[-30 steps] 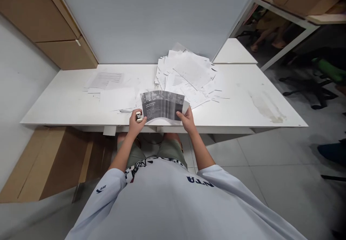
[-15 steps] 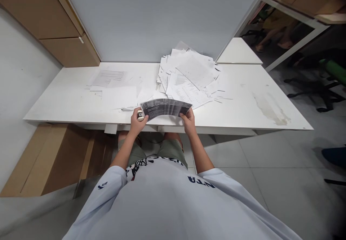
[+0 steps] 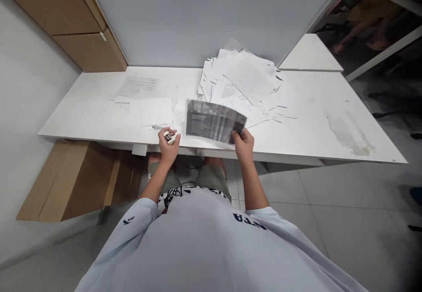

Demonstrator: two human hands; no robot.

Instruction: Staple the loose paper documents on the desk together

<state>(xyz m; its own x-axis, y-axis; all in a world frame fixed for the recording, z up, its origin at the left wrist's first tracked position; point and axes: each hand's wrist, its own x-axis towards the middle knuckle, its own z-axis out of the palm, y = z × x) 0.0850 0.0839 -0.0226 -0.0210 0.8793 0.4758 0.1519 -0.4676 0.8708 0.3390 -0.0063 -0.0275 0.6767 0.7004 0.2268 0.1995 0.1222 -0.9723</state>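
We look down from the wearer's head upon a white table (image 3: 306, 120), at whose near edge both hands are at work. The right hand (image 3: 244, 144) is clamped on a dark printed sheet (image 3: 211, 121), thumb on the face, at its lower right corner. The sheet slants downward to the right and appears to us to be lifted just over the table, though motion blur leaves its height uncertain and its pale lettering hard to read. The left hand (image 3: 169, 149) is apart from the sheet's free left edge; its fingers curl around a small cream device (image 3: 169, 138) with a dark face, the thumb lying beside it. Beyond the sheet we note a loose pile of papers (image 3: 249, 80), its members overlapping at many angles. To the left, beyond the left hand, lie a blank white sheet (image 3: 150, 111) and, farther back, a printed page (image 3: 136, 86). Cardboard boxes (image 3: 90, 51) stand at the table's far left corner, against a grey panel (image 3: 211, 19).
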